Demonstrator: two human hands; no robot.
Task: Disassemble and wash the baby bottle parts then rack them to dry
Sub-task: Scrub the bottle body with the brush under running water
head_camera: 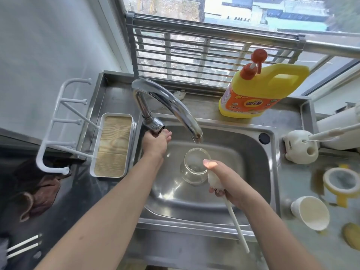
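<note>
A clear glass bottle body [191,168] is held mouth-up over the steel sink [253,152], just under the faucet spout [196,136]. My right hand [226,180] grips the bottle together with a white bottle brush [233,219], whose bristles lie against the glass and whose long handle points down toward me. My left hand [155,144] reaches to the faucet handle [153,124] and grips it from below. A yellow collar ring [341,182] and a white cap [309,212] lie on the counter at the right.
A yellow dish soap jug with red pump [259,90] stands behind the sink. A white drying rack with pegs and a ribbed tray [113,145] sits left of the sink. A white brush holder [300,146] is at the right. A roll-up metal rack [204,55] leans at the window.
</note>
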